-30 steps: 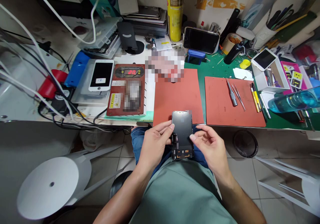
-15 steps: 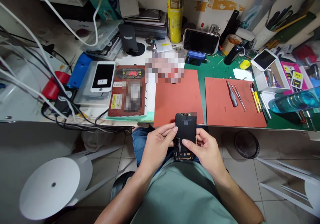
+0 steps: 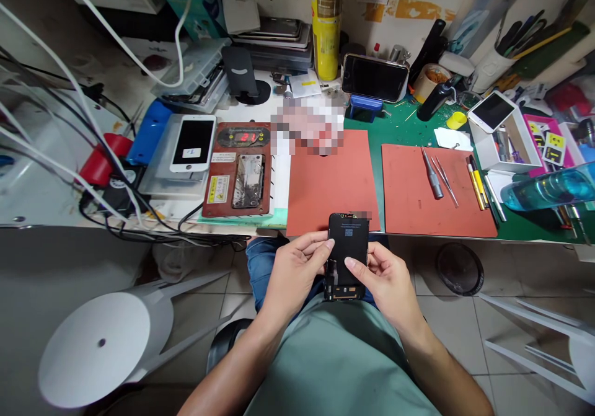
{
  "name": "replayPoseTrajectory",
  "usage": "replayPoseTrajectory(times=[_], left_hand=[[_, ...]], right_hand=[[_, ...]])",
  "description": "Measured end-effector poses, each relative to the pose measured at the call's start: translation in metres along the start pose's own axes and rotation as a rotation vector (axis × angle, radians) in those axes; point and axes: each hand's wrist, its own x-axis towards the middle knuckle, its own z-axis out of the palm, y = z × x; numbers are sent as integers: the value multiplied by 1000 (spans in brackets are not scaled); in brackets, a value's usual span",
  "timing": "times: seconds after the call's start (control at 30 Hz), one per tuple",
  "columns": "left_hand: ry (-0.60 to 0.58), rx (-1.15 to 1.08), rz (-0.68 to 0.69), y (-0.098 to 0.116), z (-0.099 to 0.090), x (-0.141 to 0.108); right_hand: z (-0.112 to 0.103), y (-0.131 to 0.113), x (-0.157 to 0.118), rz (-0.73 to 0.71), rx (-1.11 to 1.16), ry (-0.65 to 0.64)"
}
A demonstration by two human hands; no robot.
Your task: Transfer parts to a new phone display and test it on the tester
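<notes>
A black phone screen assembly (image 3: 349, 242), its back side up, is held over my lap at the table's front edge. Flex cables and small metal parts show at its lower end. My left hand (image 3: 301, 267) grips its left edge, thumb on top and fingers behind. On the right edge, my right hand (image 3: 385, 273) pinches it with the thumb lying across the back. Beyond its top end lies a red-brown mat (image 3: 331, 180). Fingertips under the assembly are hidden.
Left is a heating plate (image 3: 223, 180) with a red display, beside a white phone (image 3: 193, 143). A second mat (image 3: 404, 199) carries a screwdriver (image 3: 432, 173), tweezers (image 3: 445, 181) and pens. A blue bottle (image 3: 548, 186) lies at the right. White stools (image 3: 95, 348) stand below.
The screen assembly has shifted very slightly right in both hands, with the grip the same. The whole view has moved a little.
</notes>
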Motion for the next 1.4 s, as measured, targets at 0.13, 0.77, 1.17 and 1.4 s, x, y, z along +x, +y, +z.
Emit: replayPoseTrajectory(times=[0.13,0.77,1.17,1.4], left_hand=[[-43,-20,-1,8,4,-1],[-60,83,24,13,7,1],[-46,172,92,20,16,4],[-61,162,77,19,14,4]], right_hand=[[-1,1,-1,-33,-51,-20],[-5,3,-6,6,-68,-89],[-4,-3,-10,-30,-151,-121],[-4,-1,-9,-3,-142,-123]])
